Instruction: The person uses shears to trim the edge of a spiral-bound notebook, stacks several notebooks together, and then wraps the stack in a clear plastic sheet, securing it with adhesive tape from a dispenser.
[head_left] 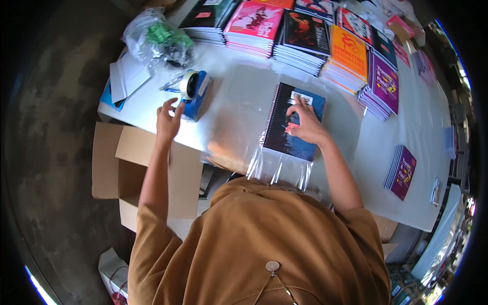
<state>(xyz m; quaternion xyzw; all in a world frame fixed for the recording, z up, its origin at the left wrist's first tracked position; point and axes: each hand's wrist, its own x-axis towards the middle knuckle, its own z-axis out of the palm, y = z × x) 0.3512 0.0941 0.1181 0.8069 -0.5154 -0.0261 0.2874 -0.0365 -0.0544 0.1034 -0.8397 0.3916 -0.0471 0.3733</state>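
Note:
A spiral-bound notebook (279, 133) with a dark cover lies on the table in front of me, inside a clear plastic sleeve (278, 170) whose loose end hangs toward me past the cover. My right hand (308, 124) rests on the cover, fingers spread and thumb apart, gripping nothing. Off to the left, my left hand (169, 121) hovers by the table edge with its fingers curled but apart and nothing visible in them. Just beyond it stands a blue tape dispenser (195, 105) carrying a roll of tape (189, 85).
Stacks of notebooks in pink (254, 23), black (306, 34), orange (348, 53) and purple (382, 84) line the far side. A smaller purple stack (401, 172) sits right. A plastic bag (152, 38) lies far left; an open cardboard box (178, 175) stands below the left edge.

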